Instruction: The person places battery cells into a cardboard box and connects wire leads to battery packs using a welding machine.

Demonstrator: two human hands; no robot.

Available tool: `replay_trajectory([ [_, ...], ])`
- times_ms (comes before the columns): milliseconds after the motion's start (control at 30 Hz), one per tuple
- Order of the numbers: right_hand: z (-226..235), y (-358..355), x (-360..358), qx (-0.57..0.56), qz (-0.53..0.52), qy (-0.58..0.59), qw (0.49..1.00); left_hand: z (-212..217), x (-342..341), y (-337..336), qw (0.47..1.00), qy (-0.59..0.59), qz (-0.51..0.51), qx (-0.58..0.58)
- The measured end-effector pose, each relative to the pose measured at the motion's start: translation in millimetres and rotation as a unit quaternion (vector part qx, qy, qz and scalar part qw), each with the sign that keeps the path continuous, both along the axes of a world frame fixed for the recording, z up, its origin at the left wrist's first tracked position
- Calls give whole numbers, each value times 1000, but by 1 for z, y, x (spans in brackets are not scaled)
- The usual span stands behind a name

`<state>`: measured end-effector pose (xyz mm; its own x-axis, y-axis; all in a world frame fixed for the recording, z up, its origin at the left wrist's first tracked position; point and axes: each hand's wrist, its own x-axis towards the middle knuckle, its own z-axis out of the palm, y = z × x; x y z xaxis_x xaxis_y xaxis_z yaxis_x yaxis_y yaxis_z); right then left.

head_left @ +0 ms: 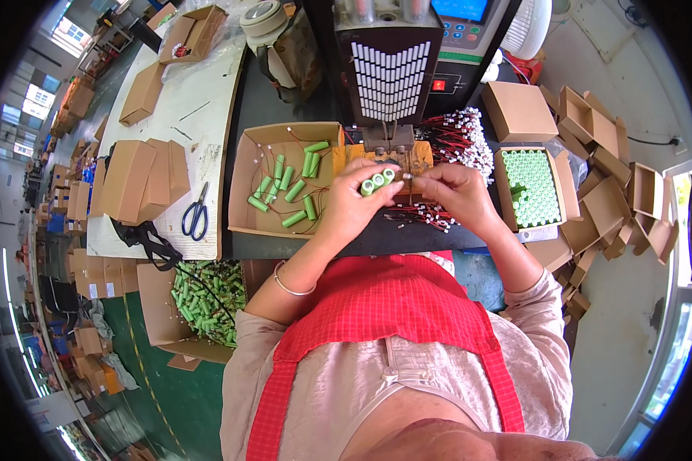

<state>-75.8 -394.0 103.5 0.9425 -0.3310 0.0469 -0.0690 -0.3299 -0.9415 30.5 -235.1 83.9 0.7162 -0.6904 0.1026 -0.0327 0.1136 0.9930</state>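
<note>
My left hand [354, 198] is closed round three green cylindrical battery cells [377, 181], held side by side with their pale ends up. Close to their right, my right hand [455, 194] pinches a small pale piece [408, 177], too small to name. Both hands are just in front of a spot welder [390, 69], at its yellowish block [420, 157]. Beneath and right of the hands lie red and black wire leads [423, 217] with white connectors. A larger bundle of leads [469, 142] is heaped behind my right hand.
Left of the hands, an open cardboard box [242, 211] holds several wired green cells. Another box [504, 184] on the right is packed with upright cells. Scissors [197, 215] lie on the white table at left. A large carton [155, 307] of cells stands lower left. Empty cardboard boxes [592, 207] pile up at right.
</note>
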Motion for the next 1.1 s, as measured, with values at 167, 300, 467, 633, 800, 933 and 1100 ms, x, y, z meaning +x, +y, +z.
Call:
replay_trajectory([
  [167,-3,3,21,111,-31,31,993,-4,21,-6,947,-307,75,65],
  [300,-6,2,27,100,-16,56,993,-3,24,-8,951,-287,72,86],
  [467,-3,3,33,112,-20,83,990,-9,28,-9,944,-304,70,110],
  [633,-6,1,35,91,-9,58,994,-8,28,-10,925,-355,98,97],
  [800,-3,-8,16,173,10,98,980,-2,22,1,915,-366,102,133],
  [933,-3,-9,4,191,16,77,979,12,23,15,991,33,-52,117],
  [1100,-9,7,9,101,11,-28,994,4,29,21,980,173,-80,61],
])
